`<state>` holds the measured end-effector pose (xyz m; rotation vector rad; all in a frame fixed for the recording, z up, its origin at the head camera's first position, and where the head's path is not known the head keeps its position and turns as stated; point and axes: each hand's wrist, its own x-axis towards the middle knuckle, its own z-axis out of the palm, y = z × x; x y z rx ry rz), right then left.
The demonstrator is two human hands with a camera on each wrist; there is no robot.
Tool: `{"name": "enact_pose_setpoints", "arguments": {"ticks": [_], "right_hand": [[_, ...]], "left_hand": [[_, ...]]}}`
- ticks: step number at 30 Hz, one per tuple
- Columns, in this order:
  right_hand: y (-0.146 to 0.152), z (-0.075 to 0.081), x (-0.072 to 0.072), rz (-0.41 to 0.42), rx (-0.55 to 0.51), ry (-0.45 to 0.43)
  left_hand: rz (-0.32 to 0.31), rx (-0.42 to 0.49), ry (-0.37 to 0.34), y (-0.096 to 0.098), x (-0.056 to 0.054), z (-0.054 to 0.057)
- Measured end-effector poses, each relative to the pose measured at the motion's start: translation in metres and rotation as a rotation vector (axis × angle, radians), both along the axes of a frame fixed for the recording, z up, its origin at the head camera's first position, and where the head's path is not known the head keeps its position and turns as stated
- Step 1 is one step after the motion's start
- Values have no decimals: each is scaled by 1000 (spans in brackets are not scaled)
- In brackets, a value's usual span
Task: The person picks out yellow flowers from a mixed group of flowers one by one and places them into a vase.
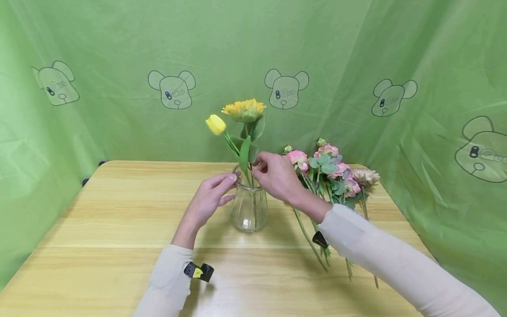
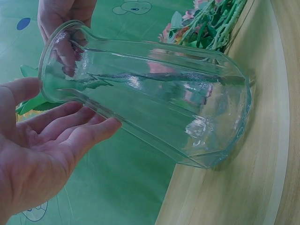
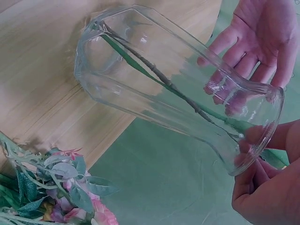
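Observation:
A clear, faceted glass vase stands upright on the table. In it are a yellow sunflower and a yellow tulip, the tulip leaning left. Through the glass, the right wrist view shows a dark stem beside a green one. My left hand steadies the vase at its left, thumb at the rim and the other fingers extended along the neck. At the right of the mouth, my right hand pinches the sunflower low on its stem, thumb and fingertips right at the rim.
Right of the vase lie several pink roses with leafy stems, and a beige bloom beside them. The wooden table ends at a green curtain printed with bear heads. My right forearm passes over the loose stems.

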<state>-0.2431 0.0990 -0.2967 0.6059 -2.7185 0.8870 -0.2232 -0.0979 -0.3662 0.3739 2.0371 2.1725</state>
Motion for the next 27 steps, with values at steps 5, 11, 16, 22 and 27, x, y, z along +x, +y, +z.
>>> {"name": "enact_pose_setpoints", "arguments": {"ticks": [5, 11, 16, 22, 27], "right_hand": [[3, 6, 2, -9, -96, -121], [8, 13, 1, -73, -190, -236], [12, 14, 0, -95, -200, -240], [23, 16, -1, -88, -155, -179], [37, 17, -7, -105, -108, -167]], "left_hand": [[-5, -3, 7, 0, 1, 1], [-5, -11, 9, -1, 0, 0], [-2, -11, 10, -1, 0, -1], [-4, -7, 11, -1, 0, -1], [-1, -8, 12, -1, 1, 0]]}}
